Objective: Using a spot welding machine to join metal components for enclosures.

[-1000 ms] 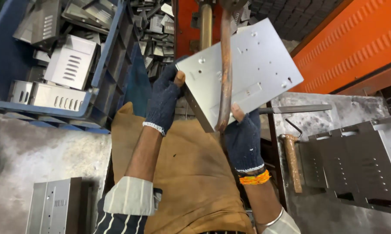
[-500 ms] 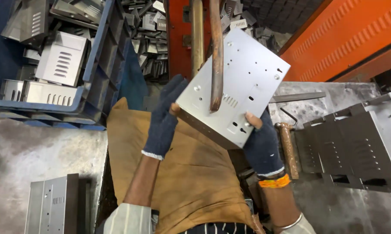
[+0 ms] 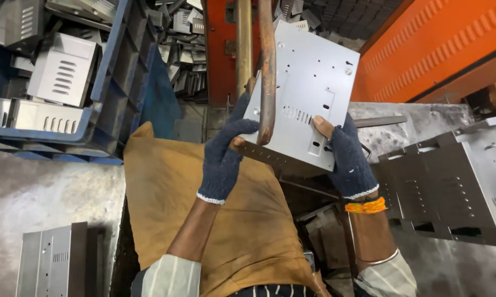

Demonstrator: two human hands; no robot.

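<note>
Step in hand, as judged: positioning a sheet-metal panel (image 3: pixel 308 93) at the copper arm (image 3: pixel 267 71) of the machine; the panel is held up, not set down.

Left hand (image 3: pixel 223 157), in a dark knit glove, closes around the panel's lower left corner, fingers curled over the front face, thumb tip bare through the glove. Right hand (image 3: pixel 347 159), gloved likewise, clamps the lower right edge, with a bare fingertip pressing the face. Both grips are closed on the panel; neither hand is free.

Panel location: in the air above the lap, tilted with the top edge away from the camera. The curved copper arm crosses in front of its left part; contact between the two cannot be confirmed. A straight rod (image 3: pixel 243 44) stands just beside the arm.

Next move, judged: calls for a steady two-hand hold and fine alignment of the panel's lower flange with the arm's tip, fingers kept off the contact point.

Panel appearance: pale grey, flat, matt; small round holes, a row of short slots, two rectangular cut-outs, and a folded perforated flange along the lower edge.

Surroundings: brown apron (image 3: pixel 204 220) over the lap; blue crate (image 3: pixel 110 77) of similar parts at left; dark grey formed parts (image 3: pixel 451 181) at right; orange machine body (image 3: pixel 440 44) behind.
</note>
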